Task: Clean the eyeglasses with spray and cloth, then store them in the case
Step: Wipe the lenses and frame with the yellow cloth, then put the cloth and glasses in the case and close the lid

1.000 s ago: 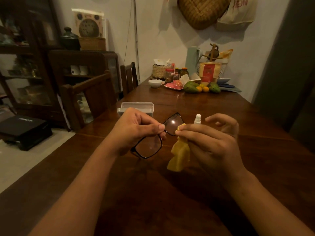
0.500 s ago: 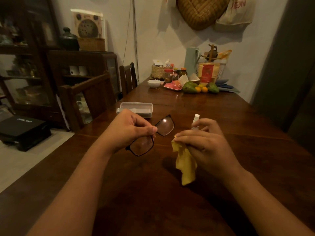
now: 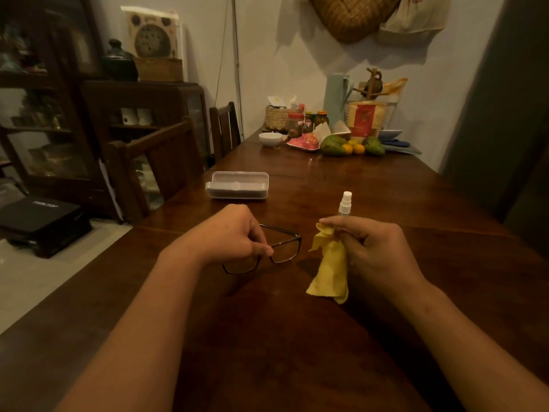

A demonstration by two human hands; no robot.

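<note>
We saw a dim, warm-lit room; the table (image 3: 297, 337) lay in shadow, edges bent by wide-angle distortion, details soft.

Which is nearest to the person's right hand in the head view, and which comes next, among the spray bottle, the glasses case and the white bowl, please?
From the right hand, which holds the yellow cloth:
1. Spray bottle, just beyond its fingers.
2. Glasses case, farther up the table, to the left.
3. White bowl, at the far end.

On your table (image 3: 297, 352), the case (image 3: 237, 184) lies near the left edge; glasses (image 3: 279, 248) sit before it, spray bottle (image 3: 344, 203) right of them.
</note>
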